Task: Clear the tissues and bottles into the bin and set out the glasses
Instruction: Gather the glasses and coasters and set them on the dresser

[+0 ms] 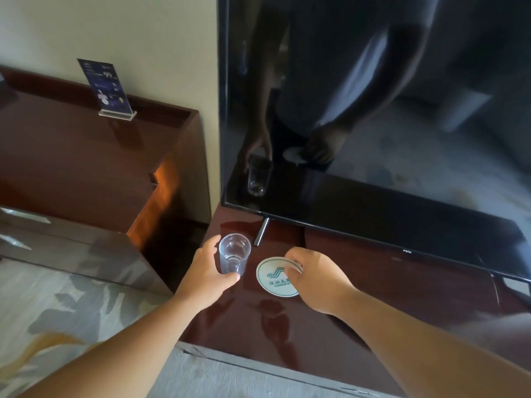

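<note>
A clear drinking glass stands upright near the left end of the dark glossy TV cabinet. My left hand grips it from the left side, thumb in front and fingers behind. Just right of the glass lies a round white coaster with a green wave logo. My right hand pinches the coaster's right edge, covering part of it. No tissues, bottles or bin are in view.
A large black television stands at the back of the cabinet on a thin metal leg. To the left, a lower brown desk carries a blue card in an acrylic stand. Patterned carpet lies below.
</note>
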Demonstrator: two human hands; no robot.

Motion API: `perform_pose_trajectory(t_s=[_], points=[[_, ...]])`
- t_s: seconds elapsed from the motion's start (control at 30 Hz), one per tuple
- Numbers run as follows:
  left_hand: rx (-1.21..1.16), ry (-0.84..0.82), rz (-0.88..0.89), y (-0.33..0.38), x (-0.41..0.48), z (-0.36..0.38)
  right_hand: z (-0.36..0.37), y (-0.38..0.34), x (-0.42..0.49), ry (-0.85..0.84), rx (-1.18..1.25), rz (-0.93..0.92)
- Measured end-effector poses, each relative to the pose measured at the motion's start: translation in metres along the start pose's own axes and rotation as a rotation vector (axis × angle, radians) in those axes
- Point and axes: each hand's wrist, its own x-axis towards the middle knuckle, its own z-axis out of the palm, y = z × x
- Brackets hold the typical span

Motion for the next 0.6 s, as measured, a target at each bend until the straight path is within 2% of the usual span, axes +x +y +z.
perform_pose_trajectory(t_s=[0.6], points=[[-0.079,-0.025,0.025,-0.012,0.022,0.016,-0.001,0.011,0.025,-0.035,0.027,0.019]])
